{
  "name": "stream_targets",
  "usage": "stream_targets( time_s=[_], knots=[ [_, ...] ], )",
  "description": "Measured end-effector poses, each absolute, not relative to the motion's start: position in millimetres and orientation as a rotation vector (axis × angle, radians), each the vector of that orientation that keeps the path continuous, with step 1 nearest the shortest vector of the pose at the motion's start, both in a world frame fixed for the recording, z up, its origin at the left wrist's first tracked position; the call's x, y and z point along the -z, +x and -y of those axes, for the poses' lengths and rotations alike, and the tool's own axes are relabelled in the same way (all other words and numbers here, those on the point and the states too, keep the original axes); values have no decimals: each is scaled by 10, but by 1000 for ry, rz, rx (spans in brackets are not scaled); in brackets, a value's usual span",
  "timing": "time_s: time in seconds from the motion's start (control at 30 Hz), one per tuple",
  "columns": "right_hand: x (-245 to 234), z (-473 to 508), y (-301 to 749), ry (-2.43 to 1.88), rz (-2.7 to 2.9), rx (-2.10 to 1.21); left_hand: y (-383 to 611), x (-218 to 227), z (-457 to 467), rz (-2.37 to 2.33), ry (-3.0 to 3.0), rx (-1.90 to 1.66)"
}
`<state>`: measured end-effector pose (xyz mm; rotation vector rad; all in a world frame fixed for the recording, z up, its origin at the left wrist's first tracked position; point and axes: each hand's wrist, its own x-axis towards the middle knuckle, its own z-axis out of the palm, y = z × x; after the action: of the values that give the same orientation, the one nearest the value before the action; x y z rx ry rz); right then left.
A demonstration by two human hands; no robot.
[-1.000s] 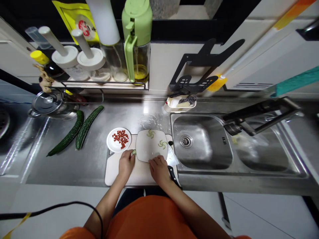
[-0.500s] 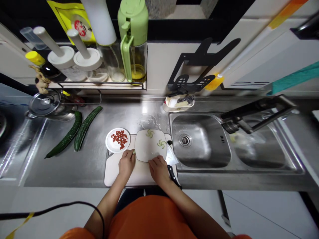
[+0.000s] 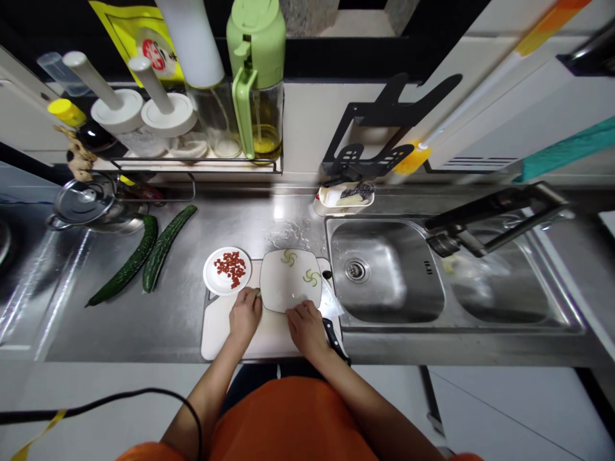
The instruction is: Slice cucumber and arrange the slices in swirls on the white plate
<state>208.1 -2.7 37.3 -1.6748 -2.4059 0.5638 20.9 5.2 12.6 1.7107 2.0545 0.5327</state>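
White square ceramic plate [image 3: 283,289] sits on a pale plastic cutting board [image 3: 218,330], with both hands at its near edge.

Head view: two green cucumber swirls [image 3: 289,257] already lie on the far half of the plate, and its near half is bare. The left hand [image 3: 245,315] is curled at the plate's near-left corner, its fingertips pinching a small green piece [image 3: 258,294]. The right hand [image 3: 305,326] rests curled on the plate's near rim, but I cannot tell whether it grips. Just left of the plate is a small round white dish [image 3: 208,282] of untouched red pieces [image 3: 230,267]. Two whole dark-green cucumbers [image 3: 144,259] lie uncut farther left. A black-handled knife [image 3: 334,339] lies idle at the plate's near right, and a steel sink [image 3: 389,301] is to the right.
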Motion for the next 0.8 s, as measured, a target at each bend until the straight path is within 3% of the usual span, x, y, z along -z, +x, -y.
stream_targets(
  time_s=[0.4, 0.8],
  knots=[
    [-374, -2, 2073, -1633, 2316, -646, 12, -125, -46, -1885, 1382, -744],
    [-415, -286, 1927, -1473, 1957, -1014, 136, -354, -153, -1401, 1018, -701]
  ],
)
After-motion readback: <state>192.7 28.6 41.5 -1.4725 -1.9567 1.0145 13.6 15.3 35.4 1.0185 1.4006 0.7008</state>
